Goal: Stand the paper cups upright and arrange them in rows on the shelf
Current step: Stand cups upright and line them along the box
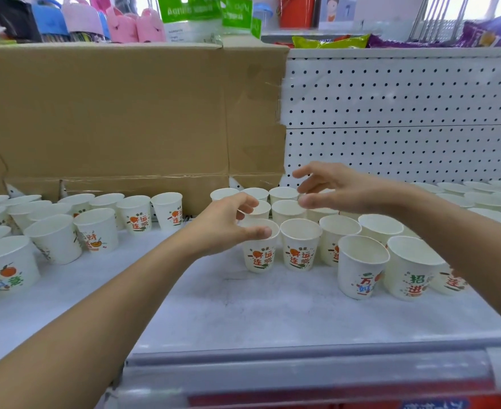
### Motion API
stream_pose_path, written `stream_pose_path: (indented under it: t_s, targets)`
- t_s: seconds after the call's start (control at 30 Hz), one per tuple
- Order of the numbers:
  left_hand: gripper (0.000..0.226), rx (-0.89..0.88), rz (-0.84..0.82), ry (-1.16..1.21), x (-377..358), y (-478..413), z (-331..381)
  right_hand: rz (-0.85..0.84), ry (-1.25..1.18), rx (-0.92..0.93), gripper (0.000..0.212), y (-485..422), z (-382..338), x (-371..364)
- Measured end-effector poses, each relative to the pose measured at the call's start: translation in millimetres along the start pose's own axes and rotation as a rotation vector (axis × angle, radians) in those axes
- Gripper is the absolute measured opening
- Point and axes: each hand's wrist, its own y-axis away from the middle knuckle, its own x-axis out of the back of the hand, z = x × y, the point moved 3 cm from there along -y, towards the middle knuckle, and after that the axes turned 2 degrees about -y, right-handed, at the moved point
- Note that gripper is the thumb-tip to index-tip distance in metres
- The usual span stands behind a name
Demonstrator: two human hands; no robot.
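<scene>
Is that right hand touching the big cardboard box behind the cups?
Apart. The head view shows a strip of white pegboard between the right hand and the near edge of the cardboard box.

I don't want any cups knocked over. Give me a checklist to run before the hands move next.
1. Grip of the left hand on the front white printed paper cup: cannot tell; the thumb overlaps its rim.
2. State of the right hand: ok; fingers spread, holding nothing.
3. Uprightness of the middle cluster of cups: ok.
4. Straight rows: not ok; the two near-right cups sit forward of the row.
5. Room on the bare white shelf surface ahead of the cups: ok.
</scene>
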Motion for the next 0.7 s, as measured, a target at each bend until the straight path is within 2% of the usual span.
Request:
stream_pose_path:
  t_s: [0.13,0.23,0.4,0.5,0.6,0.7]
  targets:
    - [0.064,-0.011,0.019,-0.006,0.5,10.9,3.2,-0.059,0.116,0.046,0.054,2.3,-7.7,-14.9]
    - [0.062,-0.016,0.074,-0.006,3.3,31.0,1.6,-0.008,0.187,0.144,0.042,3.0,-19.6,-28.9]
    - [0.059,0.023,0.135,-0.085,23.7,75.4,-20.5,0.029,0.137,0.301,0.031,-10.1,-60.0,-59.1]
    - [0.054,0.056,0.134,-0.194,55.6,97.8,-48.0,0.012,0.132,0.353,0.029,-27.9,-87.5,-83.1]
    - [0.044,0.094,0.153,-0.275,101.1,103.6,-81.7,-0.009,0.226,0.361,0.027,-54.0,-111.1,-103.8]
    - [0.032,0.114,0.18,-0.314,148.5,84.7,-111.9,0.08,0.345,0.286,0.024,-94.3,-125.9,-112.3]
